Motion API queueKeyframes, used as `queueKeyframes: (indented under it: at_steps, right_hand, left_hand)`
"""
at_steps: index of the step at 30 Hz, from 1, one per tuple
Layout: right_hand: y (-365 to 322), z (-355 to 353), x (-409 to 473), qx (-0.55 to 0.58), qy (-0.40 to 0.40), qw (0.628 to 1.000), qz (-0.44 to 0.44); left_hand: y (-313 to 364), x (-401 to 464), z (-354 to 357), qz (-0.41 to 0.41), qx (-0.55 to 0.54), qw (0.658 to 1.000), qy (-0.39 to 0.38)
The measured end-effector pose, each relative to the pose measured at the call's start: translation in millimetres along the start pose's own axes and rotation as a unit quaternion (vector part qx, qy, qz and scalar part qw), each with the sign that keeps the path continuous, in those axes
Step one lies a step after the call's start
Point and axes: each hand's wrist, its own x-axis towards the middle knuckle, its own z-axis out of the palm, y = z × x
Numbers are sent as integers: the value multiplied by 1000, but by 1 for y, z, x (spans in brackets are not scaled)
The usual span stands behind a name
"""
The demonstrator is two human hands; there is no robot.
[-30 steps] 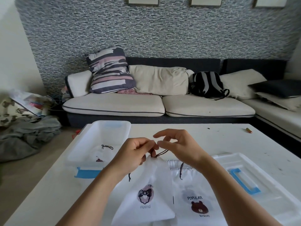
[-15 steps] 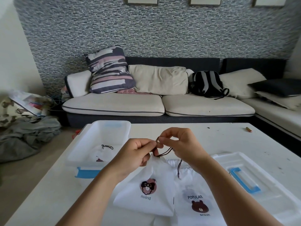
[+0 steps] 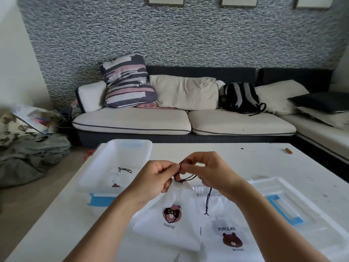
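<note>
A small white drawstring pouch [image 3: 175, 216] with a bear sticker hangs from its gathered neck just above the white table [image 3: 56, 229]. My left hand [image 3: 153, 178] pinches the pouch's neck and its dark cord [image 3: 186, 178]. My right hand [image 3: 209, 171] pinches the cord too, which loops between the two hands. A second white pouch [image 3: 226, 235], printed POPULAR with a brown bear, lies flat under my right forearm, its blue cord [image 3: 207, 203] trailing over it.
A clear plastic bin [image 3: 120, 163] at the left holds another pouch. Its lid [image 3: 294, 210] with a blue handle lies at the right. A small crayon [image 3: 288, 150] sits near the far right edge. A sofa [image 3: 185, 120] stands beyond the table, and clothes [image 3: 32, 156] are piled on the floor at the left.
The pouch has been lifted by its neck and hangs higher. My right hand has looped the dark cord up and round between the hands.
</note>
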Motion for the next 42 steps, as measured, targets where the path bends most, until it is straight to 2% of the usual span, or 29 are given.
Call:
queueKeyframes:
  at_steps: [3,7,14,19,25,35,42]
  right_hand:
    - [7,-1,6,61,63,996,30]
    - [7,-2,7,124,59,989,48]
    - [4,-5,6,128,65,988,56]
    - [-2,-10,2,132,9,985,111]
    - [-4,-11,-1,129,-22,985,111]
    - [-6,-3,-1,73,-43,993,81]
    - [-5,-8,1,72,-32,994,81]
  left_hand:
    - [0,-1,1,-4,13,1000,-8]
    - [-1,-1,1,-6,20,999,-33]
    - [3,-2,2,-24,2,999,-44]
    - [4,-3,-1,-35,42,997,-54]
    - [11,-8,0,-53,37,993,-99]
    - [13,-9,6,-102,-71,986,-111]
    - [10,-11,3,-50,4,994,-98]
